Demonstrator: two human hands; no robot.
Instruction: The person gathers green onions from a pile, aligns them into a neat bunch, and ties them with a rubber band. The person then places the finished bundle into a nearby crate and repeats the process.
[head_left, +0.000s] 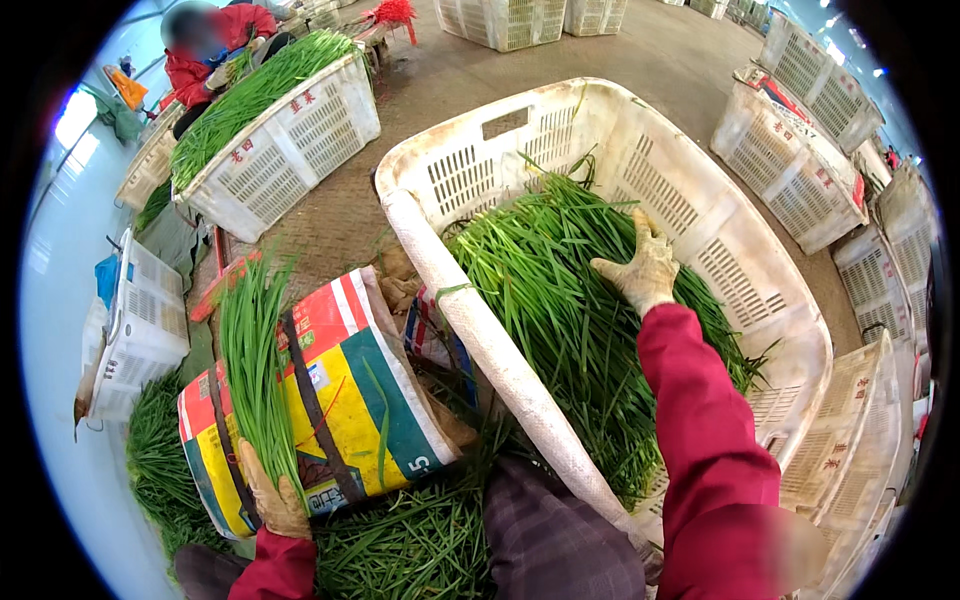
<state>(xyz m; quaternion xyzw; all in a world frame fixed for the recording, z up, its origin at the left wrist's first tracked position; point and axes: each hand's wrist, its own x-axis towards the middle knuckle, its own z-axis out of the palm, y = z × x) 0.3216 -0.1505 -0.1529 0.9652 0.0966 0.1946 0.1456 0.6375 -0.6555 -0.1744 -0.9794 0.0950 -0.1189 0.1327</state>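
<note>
My left hand (274, 499), in a tan work glove, grips a bunch of garlic chives (255, 360) near its lower end. The bunch lies across a printed woven sack (360, 397) that dark straps run round. My right hand (641, 266), gloved too, is inside a large white plastic crate (720, 187). Its thumb and fingers are apart, and it rests on or just over a heap of long green chives (559, 262). A pale woven wrapping (480, 322) covers the crate's near left rim.
Loose chive leaves (412, 540) lie below the sack, with another pile (165, 450) at the left. A full crate (277, 150) stands at upper left beside a person in red (187, 71). Stacked crates (795, 150) line the right. Red ties (394, 11) lie at the back.
</note>
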